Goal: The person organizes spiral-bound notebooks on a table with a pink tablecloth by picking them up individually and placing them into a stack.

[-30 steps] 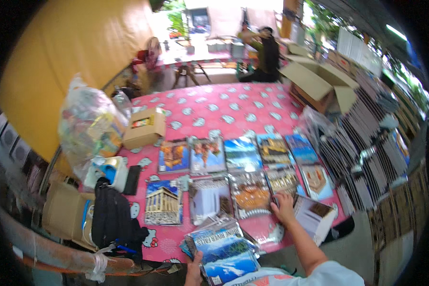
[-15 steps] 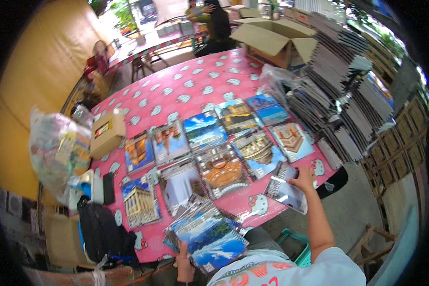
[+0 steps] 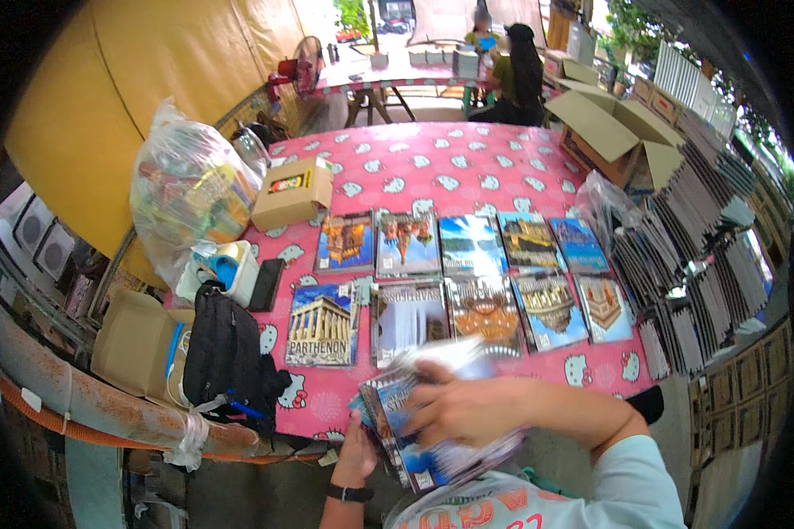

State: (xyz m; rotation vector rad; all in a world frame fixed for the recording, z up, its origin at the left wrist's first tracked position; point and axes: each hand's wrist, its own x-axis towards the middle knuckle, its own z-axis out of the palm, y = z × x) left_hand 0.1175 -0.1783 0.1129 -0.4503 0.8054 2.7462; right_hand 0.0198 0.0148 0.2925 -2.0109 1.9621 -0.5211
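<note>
My left hand (image 3: 359, 451) grips the lower left edge of a stack of glossy picture packs (image 3: 432, 441) held at the table's near edge. My right hand (image 3: 463, 407) lies across the top of the same stack, fingers closed on the top pack, which is blurred. Beyond the hands, two rows of picture packs (image 3: 468, 269) showing buildings lie flat on the pink patterned tablecloth (image 3: 432, 163).
A black bag (image 3: 225, 353), a black phone (image 3: 265, 284), a white tape holder (image 3: 220, 269), a cardboard box (image 3: 293, 192) and a clear plastic sack (image 3: 185, 198) occupy the table's left. Racks of dark packs (image 3: 688, 264) and open cartons (image 3: 604, 132) stand right. Two people sit at the far end (image 3: 503, 70).
My right hand has come back from the table's right side to the stack in my left hand. The view has swung so the table now looks more level.
</note>
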